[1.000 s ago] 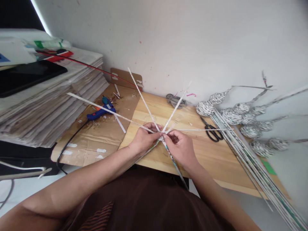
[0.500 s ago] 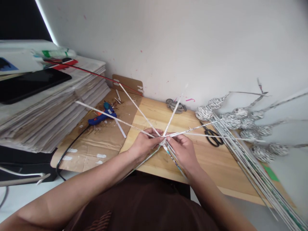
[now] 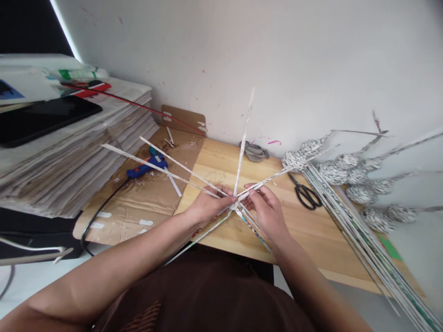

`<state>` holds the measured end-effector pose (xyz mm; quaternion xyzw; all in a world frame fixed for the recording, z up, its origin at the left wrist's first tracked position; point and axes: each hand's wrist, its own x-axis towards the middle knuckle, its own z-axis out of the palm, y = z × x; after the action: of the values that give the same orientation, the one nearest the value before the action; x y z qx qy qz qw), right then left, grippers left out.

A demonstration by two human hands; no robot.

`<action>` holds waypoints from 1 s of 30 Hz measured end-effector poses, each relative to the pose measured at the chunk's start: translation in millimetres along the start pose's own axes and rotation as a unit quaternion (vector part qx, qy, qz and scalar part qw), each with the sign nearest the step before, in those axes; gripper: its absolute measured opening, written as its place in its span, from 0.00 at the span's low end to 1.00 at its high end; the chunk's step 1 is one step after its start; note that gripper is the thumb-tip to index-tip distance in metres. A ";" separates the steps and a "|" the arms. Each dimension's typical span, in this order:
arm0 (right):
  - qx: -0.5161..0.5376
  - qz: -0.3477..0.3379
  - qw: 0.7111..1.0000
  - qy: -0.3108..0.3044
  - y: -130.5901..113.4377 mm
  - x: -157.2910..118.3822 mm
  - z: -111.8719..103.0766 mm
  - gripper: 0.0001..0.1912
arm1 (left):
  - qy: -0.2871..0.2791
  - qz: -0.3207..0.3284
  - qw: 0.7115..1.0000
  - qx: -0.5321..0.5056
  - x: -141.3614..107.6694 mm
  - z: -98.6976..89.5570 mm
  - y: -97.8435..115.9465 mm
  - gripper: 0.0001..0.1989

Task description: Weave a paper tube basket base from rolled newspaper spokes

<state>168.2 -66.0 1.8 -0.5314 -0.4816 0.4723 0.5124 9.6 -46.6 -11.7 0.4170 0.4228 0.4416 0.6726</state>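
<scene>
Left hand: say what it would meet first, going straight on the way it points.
Beyond the paper strips it pinches, the left hand would probably meet the right hand; depth is unclear.

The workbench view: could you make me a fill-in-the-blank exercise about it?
1. The left hand and the ____ hand both hold thin strips.
2. The glue gun has a body that is mostly ____.
3. The glue gun lies on brown ____.
4. The handles of the scissors are ____.

Missing words: right; blue; cardboard; black.

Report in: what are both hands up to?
Left hand pinching paper strips where they cross; right hand on a strip angled rightward; scissors beyond right hand, clear of both.
</scene>
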 end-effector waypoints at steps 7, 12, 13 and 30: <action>-0.048 -0.036 0.998 -0.004 -8.4 4.0 -6.2 0.10 | -0.027 0.050 0.997 0.061 -1.0 -3.0 0.2 0.14; 0.050 0.137 0.989 -0.037 -4.1 14.2 -14.7 0.20 | -0.006 0.060 0.997 0.039 -2.5 1.5 0.0 0.13; 0.060 0.161 0.984 -0.054 -4.4 15.5 -16.1 0.25 | 0.000 0.059 0.998 0.037 -2.3 2.0 -0.6 0.13; 0.067 0.027 0.997 -0.010 -24.1 10.4 -26.0 0.15 | 0.003 0.013 0.999 0.042 3.5 -2.0 -8.0 0.14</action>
<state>194.3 -57.7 26.6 -0.5041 -0.4393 0.5224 0.5291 10.5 -45.1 -20.4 0.4491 0.4371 0.4336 0.6475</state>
